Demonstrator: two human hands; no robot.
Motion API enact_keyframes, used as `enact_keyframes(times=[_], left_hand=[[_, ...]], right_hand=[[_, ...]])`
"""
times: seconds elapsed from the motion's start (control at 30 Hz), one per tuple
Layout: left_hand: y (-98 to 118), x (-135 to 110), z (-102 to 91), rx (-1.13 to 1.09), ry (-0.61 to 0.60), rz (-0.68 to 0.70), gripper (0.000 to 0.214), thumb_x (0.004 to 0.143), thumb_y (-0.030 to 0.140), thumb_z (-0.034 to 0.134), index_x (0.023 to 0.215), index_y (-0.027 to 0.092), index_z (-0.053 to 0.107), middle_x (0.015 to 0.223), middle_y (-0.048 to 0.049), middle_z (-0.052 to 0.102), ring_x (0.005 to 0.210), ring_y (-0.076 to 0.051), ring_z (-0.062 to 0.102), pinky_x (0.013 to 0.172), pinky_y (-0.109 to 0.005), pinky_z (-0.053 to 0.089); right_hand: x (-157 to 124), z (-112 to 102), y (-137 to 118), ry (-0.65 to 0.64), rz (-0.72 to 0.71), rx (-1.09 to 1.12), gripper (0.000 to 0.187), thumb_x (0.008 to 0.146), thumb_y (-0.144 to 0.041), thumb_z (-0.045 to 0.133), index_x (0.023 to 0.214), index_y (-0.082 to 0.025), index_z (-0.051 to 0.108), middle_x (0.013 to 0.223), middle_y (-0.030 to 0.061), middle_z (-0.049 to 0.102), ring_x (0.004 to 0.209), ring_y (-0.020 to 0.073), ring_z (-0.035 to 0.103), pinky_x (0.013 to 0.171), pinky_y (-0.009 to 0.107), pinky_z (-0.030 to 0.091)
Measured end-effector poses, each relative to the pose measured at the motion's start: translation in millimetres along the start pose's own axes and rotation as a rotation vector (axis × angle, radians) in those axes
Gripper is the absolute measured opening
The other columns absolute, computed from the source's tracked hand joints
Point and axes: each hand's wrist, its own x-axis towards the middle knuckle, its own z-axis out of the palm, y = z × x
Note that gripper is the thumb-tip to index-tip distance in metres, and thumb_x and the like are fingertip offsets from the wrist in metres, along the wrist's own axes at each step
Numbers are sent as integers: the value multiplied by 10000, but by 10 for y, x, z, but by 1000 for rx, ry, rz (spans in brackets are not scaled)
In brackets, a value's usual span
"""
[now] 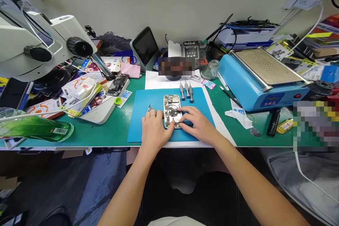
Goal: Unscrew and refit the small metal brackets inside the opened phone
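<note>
An opened smartphone (172, 107) lies upright on the blue mat (140, 127), its inner parts and a round coil showing. My left hand (154, 129) rests at its lower left, thumb on the phone's bottom edge and the other fingers bent down on the mat. From the right, my right hand (198, 124) presses bent fingertips against the phone's edge; whether a tiny part sits between them I cannot make out. Small metal pieces (150, 107) lie just beyond my left fingers. Several grey screwdrivers (186, 91) stand behind the phone, to the right.
A blue heating plate machine (261, 81) takes up the right side. At left are a microscope (66, 46), a green bottle (37, 127) and another opened phone (117, 84). A glass jar (211, 69) and a soldering station (191, 51) stand at the back.
</note>
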Motion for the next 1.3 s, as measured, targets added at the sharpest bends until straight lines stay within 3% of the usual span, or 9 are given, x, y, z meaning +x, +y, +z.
enact_keyframes(times=[0.8, 1.0, 1.1, 1.3], left_hand=[[0, 9, -18, -44, -1, -13, 248, 925, 445, 703, 949, 222, 597, 1023, -89, 657, 1019, -317, 611, 834, -428, 450], [-19, 18, -2, -67, -9, -23, 265, 915, 462, 710, 945, 226, 592, 1050, -92, 661, 1036, -323, 613, 841, -433, 452], [-21, 22, -5, -73, -15, -22, 266, 917, 465, 707, 938, 228, 588, 1053, -93, 658, 1038, -325, 612, 844, -435, 452], [-20, 23, -19, -78, -10, -12, 265, 928, 468, 697, 939, 229, 584, 1060, -106, 654, 1038, -332, 607, 832, -436, 455]], right_hand=[[-9, 2, -7, -1, 34, 20, 161, 997, -264, 613, 878, -247, 720, 1389, 100, 698, 1344, 328, 615, 1127, 568, 523], [13, -87, 27, 94, 129, 75, 192, 1013, -354, 587, 1081, -264, 742, 1375, 94, 716, 1302, 314, 668, 1111, 537, 550], [70, -185, 113, 178, 163, -10, 243, 1020, -352, 556, 1145, -249, 737, 1336, 101, 741, 1297, 324, 671, 1130, 549, 530], [146, -351, 289, 165, 159, -219, 267, 1010, -331, 535, 1114, -211, 750, 1204, 138, 768, 1165, 359, 692, 1043, 583, 553]])
